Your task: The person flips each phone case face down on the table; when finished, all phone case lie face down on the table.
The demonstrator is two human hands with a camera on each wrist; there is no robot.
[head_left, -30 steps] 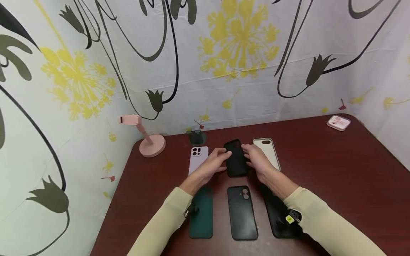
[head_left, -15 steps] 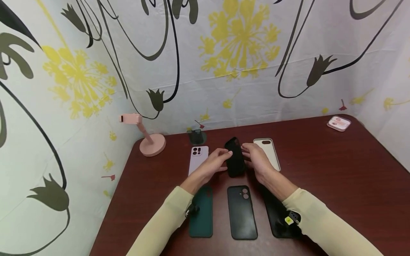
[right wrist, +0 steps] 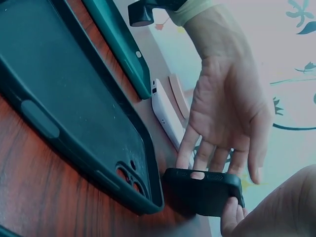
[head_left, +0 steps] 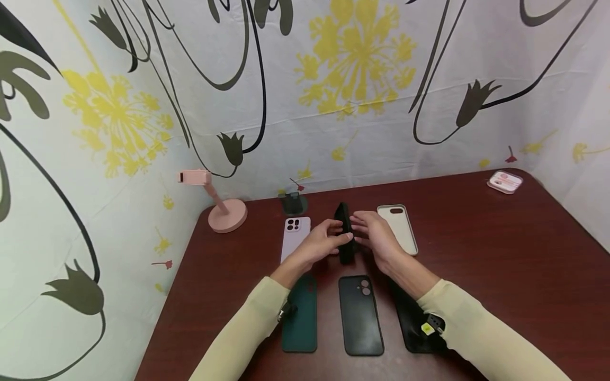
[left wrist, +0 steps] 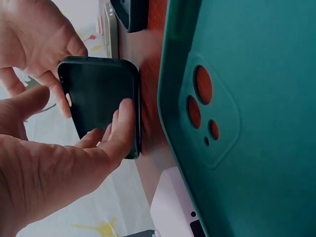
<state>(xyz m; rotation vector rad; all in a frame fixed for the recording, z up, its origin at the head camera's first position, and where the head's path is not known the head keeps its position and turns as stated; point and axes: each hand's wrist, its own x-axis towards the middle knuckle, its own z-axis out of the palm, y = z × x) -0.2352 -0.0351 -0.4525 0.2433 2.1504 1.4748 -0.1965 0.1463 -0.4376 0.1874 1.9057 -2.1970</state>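
A black phone case (head_left: 344, 248) stands tilted up on its long side between the hands in the head view. My left hand (head_left: 318, 244) is at its left, fingers resting against the case's inner face in the left wrist view. The left thumb (left wrist: 32, 101) is raised beside the upper edge, apart from it. My right hand (head_left: 378, 241) is on the other side, its spread fingers (right wrist: 229, 212) right at the case's edge. Nearest the left hand lies a lilac phone case (head_left: 295, 230); beyond the right hand lies a cream one (head_left: 400, 227).
In front lie a teal phone case (head_left: 300, 328), a dark grey one (head_left: 361, 323) and a black one (head_left: 414, 328) partly under the right arm. A pink phone stand (head_left: 226, 216) and a dark small stand (head_left: 293, 203) are at the back; a white-pink box (head_left: 505, 182) is back right.
The black phone case has turned from nearly flat to steeply on its side, its right edge rising. Both hands have come closer together, the right hand shifting left.
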